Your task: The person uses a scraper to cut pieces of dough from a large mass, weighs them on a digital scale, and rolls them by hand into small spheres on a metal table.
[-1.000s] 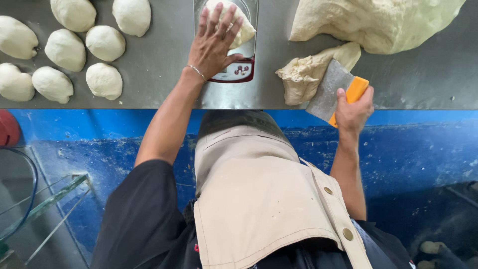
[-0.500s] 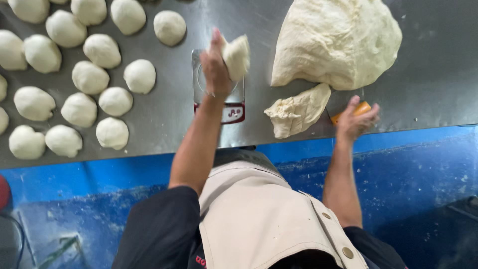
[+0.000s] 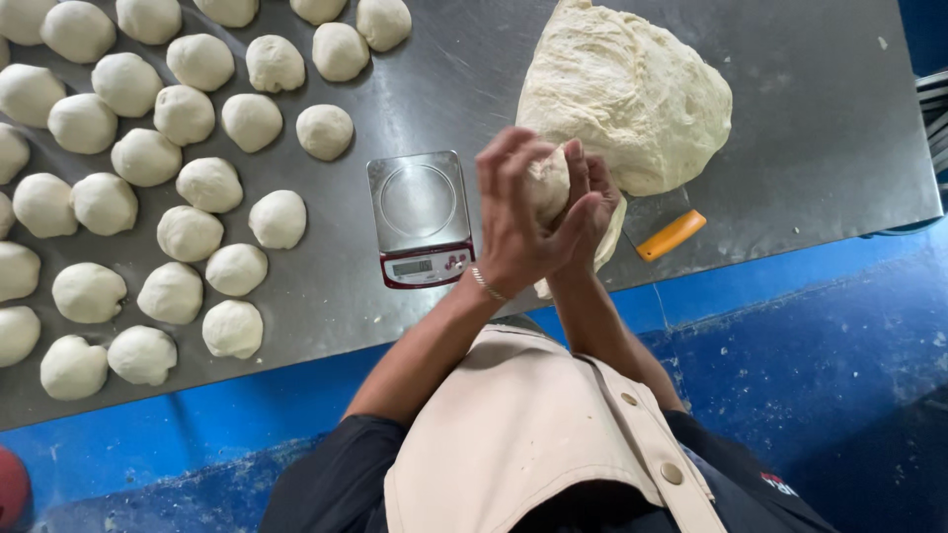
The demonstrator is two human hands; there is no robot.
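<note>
Both my hands cup a small piece of dough [image 3: 549, 184] in the air above the steel table [image 3: 820, 128]. My left hand [image 3: 513, 212] wraps it from the left and my right hand [image 3: 592, 212] presses it from the right. Just left of them stands a small kitchen scale [image 3: 419, 217] with a bare round pan. A big mass of dough [image 3: 632, 94] lies behind my hands. A smaller torn piece [image 3: 610, 245] shows under my right hand. A scraper with an orange handle [image 3: 671, 235] rests to the right.
Several round dough balls [image 3: 188, 232] lie in rows over the left half of the table. The table's front edge [image 3: 296, 370] runs above a blue floor [image 3: 839, 345]. A red object [image 3: 10, 489] sits at the bottom left corner.
My left hand lifted a dough piece off the scale. My right hand let go of the scraper and joined the left around the dough. The view shifted, showing more dough balls.
</note>
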